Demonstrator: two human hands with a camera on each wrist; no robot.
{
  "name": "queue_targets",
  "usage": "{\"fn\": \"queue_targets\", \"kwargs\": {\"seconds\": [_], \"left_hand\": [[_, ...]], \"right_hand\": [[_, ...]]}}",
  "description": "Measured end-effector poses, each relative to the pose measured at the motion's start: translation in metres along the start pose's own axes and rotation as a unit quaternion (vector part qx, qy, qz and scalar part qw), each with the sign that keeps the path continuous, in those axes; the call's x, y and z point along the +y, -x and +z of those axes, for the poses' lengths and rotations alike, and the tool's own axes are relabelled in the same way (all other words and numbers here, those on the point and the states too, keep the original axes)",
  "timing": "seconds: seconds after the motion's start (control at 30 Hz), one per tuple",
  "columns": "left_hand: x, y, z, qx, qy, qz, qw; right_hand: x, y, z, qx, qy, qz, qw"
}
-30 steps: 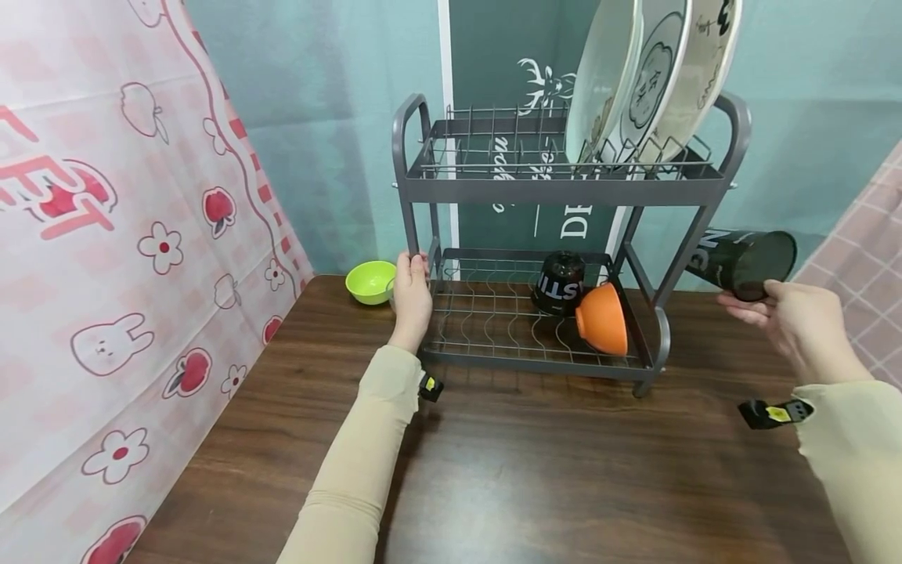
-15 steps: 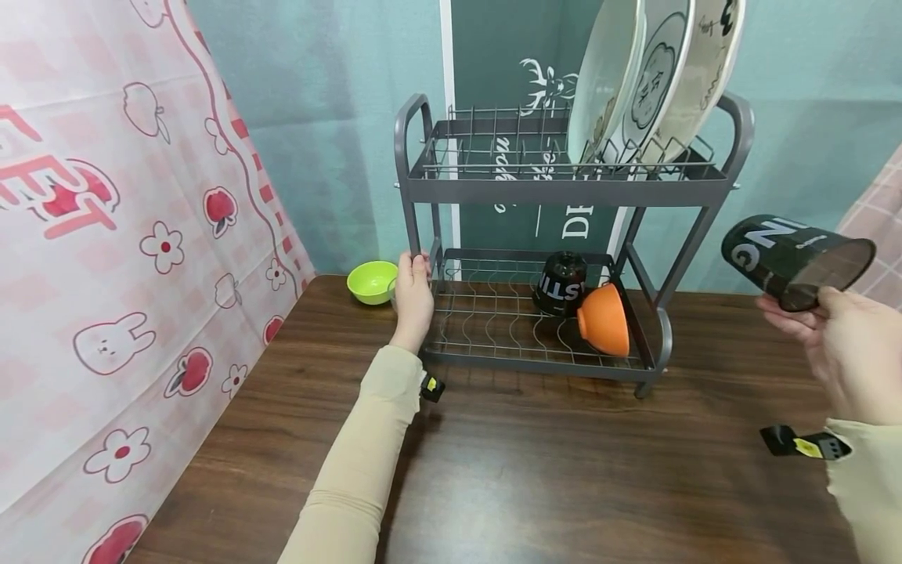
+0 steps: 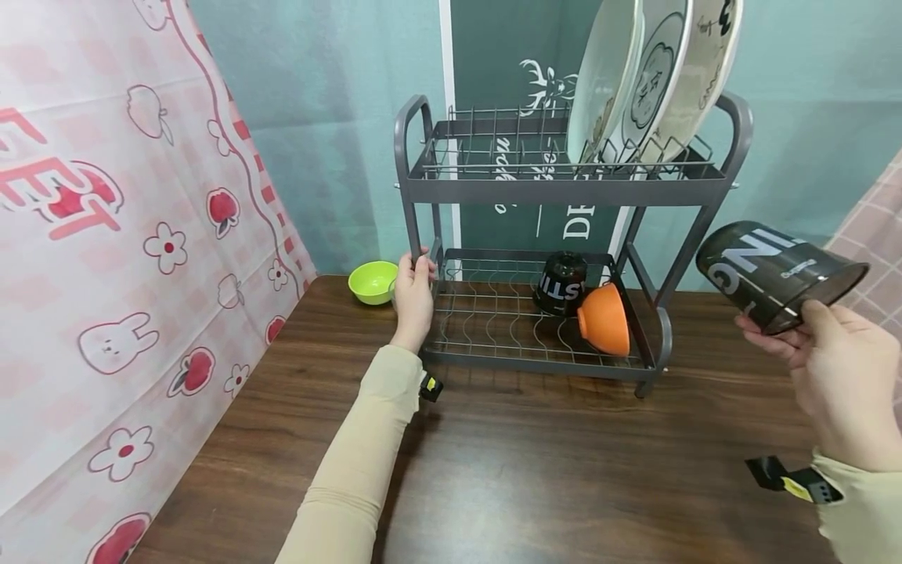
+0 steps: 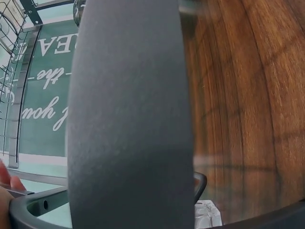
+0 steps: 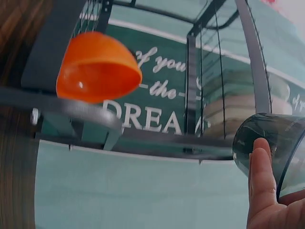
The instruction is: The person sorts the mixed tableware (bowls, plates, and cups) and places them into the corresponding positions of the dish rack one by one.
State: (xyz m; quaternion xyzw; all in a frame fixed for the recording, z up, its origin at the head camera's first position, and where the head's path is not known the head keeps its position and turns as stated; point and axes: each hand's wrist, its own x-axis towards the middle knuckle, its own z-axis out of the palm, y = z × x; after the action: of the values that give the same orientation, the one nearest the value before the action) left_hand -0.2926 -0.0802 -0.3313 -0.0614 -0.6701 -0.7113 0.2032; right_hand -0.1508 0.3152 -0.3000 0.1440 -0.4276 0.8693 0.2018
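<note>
My right hand (image 3: pixel 842 364) pinches a dark see-through cup (image 3: pixel 761 270) with white lettering, held in the air right of the rack, its mouth tilted to the right. In the right wrist view, fingers (image 5: pixel 263 174) lie along the cup's side. My left hand (image 3: pixel 413 301) grips the left post of a grey two-tier dish rack (image 3: pixel 564 192). A grey bar (image 4: pixel 131 114) of the rack fills the middle of the left wrist view. On the lower tier, a black lettered cup (image 3: pixel 561 282) stands upside down next to a tilted orange bowl (image 3: pixel 604 319).
Several plates (image 3: pixel 651 86) stand on edge at the right of the upper tier. A green bowl (image 3: pixel 372 282) sits on the wooden table (image 3: pixel 521 462) left of the rack. Patterned cloths hang at the back and both sides.
My right hand has brought the dark cup out from beside the rack's right post, rightward and nearer, then slightly back left. The left hand and rack have stayed in place.
</note>
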Motion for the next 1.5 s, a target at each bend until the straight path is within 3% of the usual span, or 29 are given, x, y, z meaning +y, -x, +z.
{"fn": "queue_targets", "kwargs": {"seconds": [0.23,0.4,0.53,0.6,0.67,0.73,0.77,0.83,0.87,0.93,1.0,1.1,1.23,1.3,1.4,1.5], "left_hand": [[0.002,0.011,-0.002,0.002,0.0,0.024,0.9997],[-0.006,0.02,0.004,0.009,0.027,0.071,0.9971],[-0.007,0.036,0.015,0.015,0.037,0.113,0.9928],[-0.003,0.047,0.022,-0.004,0.062,0.114,0.9916],[0.003,0.057,0.029,-0.041,0.09,0.093,0.9907],[0.01,0.066,0.036,-0.105,0.134,0.051,0.984],[0.014,0.07,0.039,-0.145,0.159,0.023,0.9763],[0.021,0.077,0.043,-0.229,0.198,-0.041,0.952],[0.024,0.08,0.045,-0.27,0.215,-0.076,0.9355],[0.031,0.085,0.047,-0.333,0.241,-0.142,0.9003],[0.036,0.09,0.05,-0.367,0.253,-0.194,0.8739],[0.043,0.095,0.053,-0.374,0.28,-0.247,0.849],[0.046,0.101,0.056,-0.373,0.311,-0.268,0.8319],[0.047,0.104,0.057,-0.375,0.319,-0.268,0.8283],[0.048,0.107,0.057,-0.371,0.317,-0.266,0.8312],[0.05,0.108,0.057,-0.357,0.299,-0.274,0.8416]], "right_hand": [[0.009,0.012,0.02,-0.012,0.057,-0.004,0.9983],[0.016,0.019,0.033,0.004,0.107,-0.003,0.9942],[0.024,0.023,0.044,0.026,0.161,0.01,0.9865],[0.028,0.024,0.05,0.035,0.211,0.019,0.9766],[0.034,0.024,0.056,0.033,0.257,0.023,0.9656],[0.04,0.024,0.061,0.026,0.3,0.019,0.9534],[0.044,0.025,0.063,0.022,0.318,0.012,0.9479],[0.052,0.027,0.068,0.024,0.373,-0.01,0.9273],[0.055,0.029,0.07,0.025,0.403,-0.024,0.9146],[0.063,0.031,0.072,0.018,0.471,-0.076,0.8786],[0.07,0.034,0.073,0.013,0.524,-0.138,0.84],[0.078,0.037,0.073,-0.014,0.571,-0.239,0.785],[0.084,0.04,0.074,-0.047,0.607,-0.312,0.7292],[0.086,0.042,0.075,-0.07,0.622,-0.333,0.7054],[0.088,0.045,0.076,-0.097,0.643,-0.353,0.6731],[0.091,0.048,0.076,-0.112,0.656,-0.367,0.6502]]}}
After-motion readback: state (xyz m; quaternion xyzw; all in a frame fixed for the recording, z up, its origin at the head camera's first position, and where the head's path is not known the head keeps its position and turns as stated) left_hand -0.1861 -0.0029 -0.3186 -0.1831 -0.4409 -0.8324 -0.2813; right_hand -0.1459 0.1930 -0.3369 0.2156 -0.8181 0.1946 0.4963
